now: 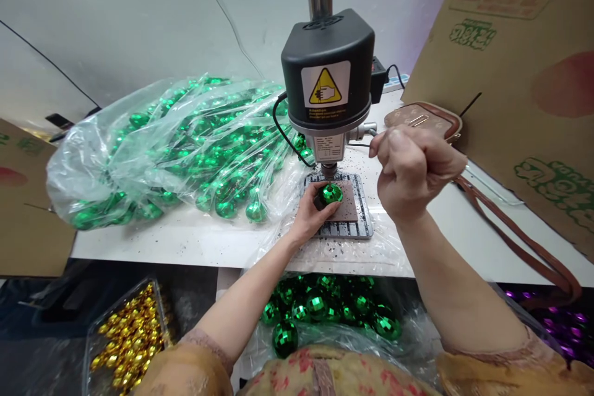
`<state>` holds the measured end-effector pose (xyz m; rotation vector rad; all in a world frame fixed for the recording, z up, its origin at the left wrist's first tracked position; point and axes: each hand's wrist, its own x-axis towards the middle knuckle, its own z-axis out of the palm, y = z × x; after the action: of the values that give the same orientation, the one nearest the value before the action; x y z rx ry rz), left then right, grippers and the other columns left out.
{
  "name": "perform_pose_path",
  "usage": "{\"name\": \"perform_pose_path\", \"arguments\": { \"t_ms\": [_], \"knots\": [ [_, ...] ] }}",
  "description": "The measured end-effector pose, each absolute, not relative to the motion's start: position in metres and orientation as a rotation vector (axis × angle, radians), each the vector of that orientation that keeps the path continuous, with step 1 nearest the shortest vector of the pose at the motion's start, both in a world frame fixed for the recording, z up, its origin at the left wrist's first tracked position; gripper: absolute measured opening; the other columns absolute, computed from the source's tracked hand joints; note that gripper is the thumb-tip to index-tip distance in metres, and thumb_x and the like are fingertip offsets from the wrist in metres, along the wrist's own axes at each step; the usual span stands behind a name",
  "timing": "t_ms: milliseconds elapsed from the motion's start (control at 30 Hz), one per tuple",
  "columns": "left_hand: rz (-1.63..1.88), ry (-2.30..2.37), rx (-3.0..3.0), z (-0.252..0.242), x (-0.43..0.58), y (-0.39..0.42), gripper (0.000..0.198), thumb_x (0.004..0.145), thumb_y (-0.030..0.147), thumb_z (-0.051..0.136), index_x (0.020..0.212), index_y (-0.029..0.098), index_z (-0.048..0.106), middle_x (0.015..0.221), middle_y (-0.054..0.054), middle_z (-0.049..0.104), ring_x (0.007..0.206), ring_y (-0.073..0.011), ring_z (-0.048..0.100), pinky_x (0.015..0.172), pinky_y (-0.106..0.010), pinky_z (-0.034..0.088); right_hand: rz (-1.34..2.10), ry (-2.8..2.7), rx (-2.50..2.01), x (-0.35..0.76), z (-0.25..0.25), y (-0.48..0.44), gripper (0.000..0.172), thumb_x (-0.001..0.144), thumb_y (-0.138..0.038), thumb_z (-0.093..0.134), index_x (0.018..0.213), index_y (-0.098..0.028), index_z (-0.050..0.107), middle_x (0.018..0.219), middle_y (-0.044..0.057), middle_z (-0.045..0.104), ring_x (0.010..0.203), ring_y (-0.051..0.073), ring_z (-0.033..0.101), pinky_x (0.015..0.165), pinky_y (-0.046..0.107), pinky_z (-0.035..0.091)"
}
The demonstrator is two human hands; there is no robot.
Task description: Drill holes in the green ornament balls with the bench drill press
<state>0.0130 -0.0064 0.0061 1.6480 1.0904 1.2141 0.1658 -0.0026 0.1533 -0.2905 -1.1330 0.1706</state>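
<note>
The fingers [317, 189] of the left hand [309, 216] curl narrowly around a green faceted ball [331, 193], holding it on the drill plate [359, 223] beneath the chuck, forearm reaching in from 7 o'clock. At the ball's 3 o'clock the right hand [411, 173] is fisted on the lever [366, 131] of the drill press [327, 74], wrist raised above the counter [195, 241]. A clear bag of green balls [162, 148] lies at 9 o'clock

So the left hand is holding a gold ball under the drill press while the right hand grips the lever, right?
Not quite. The head view shows the ball is green, not gold. The left hand does hold it under the drill press, and the right hand grips the lever.
</note>
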Motion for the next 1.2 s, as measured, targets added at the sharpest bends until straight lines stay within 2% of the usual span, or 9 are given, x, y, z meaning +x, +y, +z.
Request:
{"name": "perform_pose_path", "arguments": {
  "t_ms": [100,333,633,733,867,1000,1100,1200],
  "knots": [
    [1.216,1.092,1.656,0.007,0.013,-0.006,0.051,0.084,0.041,0.082,0.123,0.020,0.058,0.117,-0.009,0.067,0.109,-0.0249,0.064,0.098,-0.040,0.051,0.083,-1.162,-0.223,0.167,0.140,0.001,0.053,0.091,-0.018,0.061,0.053,-0.018,0.024,0.049,-0.007,0.026,0.042,0.004,0.028,0.046,0.029,0.036],
    [1.218,1.079,1.687,0.010,0.012,-0.007,0.051,0.085,0.043,0.080,0.124,0.020,0.057,0.118,-0.009,0.067,0.109,-0.0246,0.064,0.097,-0.039,0.051,0.018,-1.234,-0.157,0.171,0.130,0.004,0.046,0.088,-0.011,0.057,0.056,-0.018,0.025,0.052,-0.008,0.030,0.044,0.004,0.032,0.050,0.027,0.044],
    [1.237,1.062,1.676,0.011,0.013,-0.009,0.050,0.085,0.044,0.080,0.123,0.021,0.058,0.117,-0.009,0.068,0.108,-0.0243,0.065,0.097,-0.038,0.052,-0.010,-1.270,-0.149,0.172,0.124,0.004,0.046,0.088,-0.009,0.058,0.056,-0.018,0.026,0.054,-0.007,0.030,0.044,0.003,0.031,0.049,0.027,0.044],
    [1.236,1.083,1.655,0.010,0.014,-0.008,0.050,0.083,0.042,0.082,0.122,0.021,0.059,0.116,-0.009,0.069,0.107,-0.0240,0.066,0.096,-0.038,0.053,0.069,-1.200,-0.256,0.169,0.145,0.000,0.049,0.092,-0.015,0.059,0.054,-0.019,0.028,0.051,-0.006,0.026,0.044,0.005,0.034,0.047,0.027,0.038],
    [1.299,1.199,1.632,0.013,0.014,-0.010,0.048,0.080,0.037,0.085,0.118,0.020,0.061,0.111,-0.008,0.070,0.101,-0.0223,0.068,0.091,-0.037,0.055,0.311,-1.071,-0.384,0.167,0.181,-0.002,0.045,0.090,-0.021,0.067,0.053,-0.022,0.042,0.046,-0.007,0.034,0.041,0.007,0.033,0.043,0.030,0.031],
    [1.484,1.352,1.798,0.018,0.009,-0.035,0.041,0.082,0.037,0.083,0.115,0.022,0.064,0.106,-0.006,0.068,0.098,-0.0212,0.068,0.087,-0.036,0.056,0.365,-1.087,-0.411,0.168,0.194,0.000,0.048,0.091,-0.033,0.070,0.054,-0.023,0.040,0.044,-0.008,0.034,0.039,0.006,0.032,0.041,0.028,0.031],
    [1.473,1.151,2.176,0.016,0.006,-0.074,0.035,0.088,0.037,0.078,0.120,0.025,0.067,0.118,-0.009,0.066,0.108,-0.0230,0.067,0.091,-0.037,0.056,0.339,-1.117,-0.467,0.170,0.192,0.003,0.052,0.092,-0.048,0.067,0.057,-0.023,0.036,0.046,-0.008,0.034,0.040,0.006,0.032,0.041,0.027,0.033],
    [1.137,0.714,2.598,0.000,0.007,-0.117,0.032,0.092,0.038,0.074,0.123,0.030,0.071,0.129,-0.012,0.065,0.107,-0.0238,0.068,0.088,-0.035,0.056,0.325,-1.141,-0.557,0.171,0.188,0.007,0.052,0.092,-0.057,0.061,0.062,-0.024,0.035,0.050,-0.007,0.035,0.044,0.006,0.033,0.043,0.026,0.035]
  ]
}}
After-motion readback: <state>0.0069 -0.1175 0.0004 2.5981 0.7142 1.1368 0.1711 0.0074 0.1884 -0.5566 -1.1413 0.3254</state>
